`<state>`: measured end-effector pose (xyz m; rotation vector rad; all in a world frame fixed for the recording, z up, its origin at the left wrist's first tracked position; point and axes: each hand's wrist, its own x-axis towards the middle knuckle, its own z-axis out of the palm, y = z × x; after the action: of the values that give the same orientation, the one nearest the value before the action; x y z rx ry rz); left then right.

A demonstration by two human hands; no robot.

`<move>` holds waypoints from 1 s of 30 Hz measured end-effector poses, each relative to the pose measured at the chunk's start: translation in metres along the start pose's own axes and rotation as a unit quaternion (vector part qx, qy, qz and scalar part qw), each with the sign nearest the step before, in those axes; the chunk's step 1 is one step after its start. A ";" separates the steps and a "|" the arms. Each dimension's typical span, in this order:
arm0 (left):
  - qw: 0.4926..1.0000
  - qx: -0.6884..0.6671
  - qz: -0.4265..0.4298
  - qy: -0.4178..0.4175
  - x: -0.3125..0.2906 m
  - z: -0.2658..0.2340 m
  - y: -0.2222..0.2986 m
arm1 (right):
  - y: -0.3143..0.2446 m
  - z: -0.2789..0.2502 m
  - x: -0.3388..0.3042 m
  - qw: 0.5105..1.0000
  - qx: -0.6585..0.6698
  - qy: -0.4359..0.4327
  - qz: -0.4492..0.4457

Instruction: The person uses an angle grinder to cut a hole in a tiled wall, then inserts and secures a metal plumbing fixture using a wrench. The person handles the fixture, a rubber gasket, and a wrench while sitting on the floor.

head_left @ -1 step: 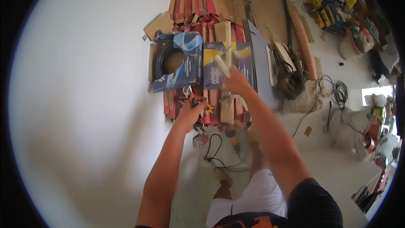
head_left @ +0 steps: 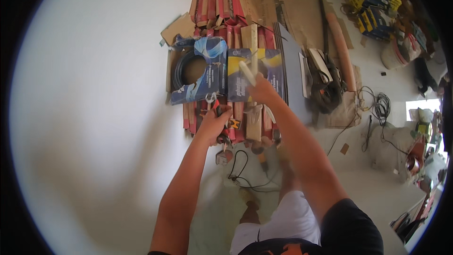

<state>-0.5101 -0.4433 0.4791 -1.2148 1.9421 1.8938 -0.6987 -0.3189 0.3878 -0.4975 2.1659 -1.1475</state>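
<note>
My left hand (head_left: 215, 122) is closed round a tool with red and black handles (head_left: 217, 108); its shiny metal head (head_left: 211, 97) points away from me, and its exact kind is unclear. My right hand (head_left: 264, 90) grips a short pale strip (head_left: 247, 72), held over a blue and yellow box (head_left: 239, 85). Behind that hand a longer pale strip (head_left: 254, 49) lies across the same box. Left of it, an opened blue box (head_left: 214, 73) shows a coil of dark cable (head_left: 178, 71). Beside my left hand is a small yellow and black item (head_left: 233, 123).
Under the boxes lie stacked long red cartons (head_left: 214, 0). Grey panels (head_left: 295, 71), a dark bag (head_left: 325, 97) and an orange pipe (head_left: 344, 52) are to the right. A power tool (head_left: 262, 160) with its cord sits by my feet. A white wall (head_left: 94, 89) rises at left.
My left hand has shifted very slightly, with the tool still in it. The right hand keeps its grip on the short pale strip.
</note>
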 end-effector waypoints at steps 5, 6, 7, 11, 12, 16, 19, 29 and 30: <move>0.994 0.106 -0.031 -0.017 0.053 0.031 0.044 | 0.002 -0.006 0.026 0.996 -0.014 -0.002 -0.083; 0.993 0.102 -0.028 -0.051 0.057 0.043 0.043 | 0.013 -0.011 0.017 0.996 -0.041 0.006 -0.085; 0.994 0.087 0.015 -0.062 0.051 0.056 0.034 | 0.031 -0.019 -0.001 0.997 -0.015 -0.018 -0.069; 0.949 0.282 -0.052 -0.128 0.004 0.096 -0.006 | 0.114 -0.059 -0.106 0.995 0.053 -0.076 0.049; 0.943 0.277 -0.096 -0.159 -0.014 0.102 -0.017 | 0.136 -0.073 -0.137 0.989 0.065 -0.097 0.086; 0.915 0.208 -0.237 -0.251 -0.083 0.116 -0.050 | 0.223 -0.143 -0.257 0.957 0.026 -0.112 0.268; 0.890 0.253 -0.226 -0.304 -0.116 0.125 -0.060 | 0.270 -0.202 -0.331 0.962 -0.046 0.018 0.267; 0.910 0.200 -0.132 -0.339 -0.056 0.256 0.026 | 0.263 -0.343 -0.456 0.882 0.003 0.223 0.414; 0.908 0.201 -0.113 -0.350 -0.049 0.269 0.040 | 0.264 -0.347 -0.461 0.884 -0.002 0.248 0.397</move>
<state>-0.6134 -0.1876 0.4920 -0.5026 1.5846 1.4261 -0.6084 0.3027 0.4774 0.7274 2.4010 -0.8308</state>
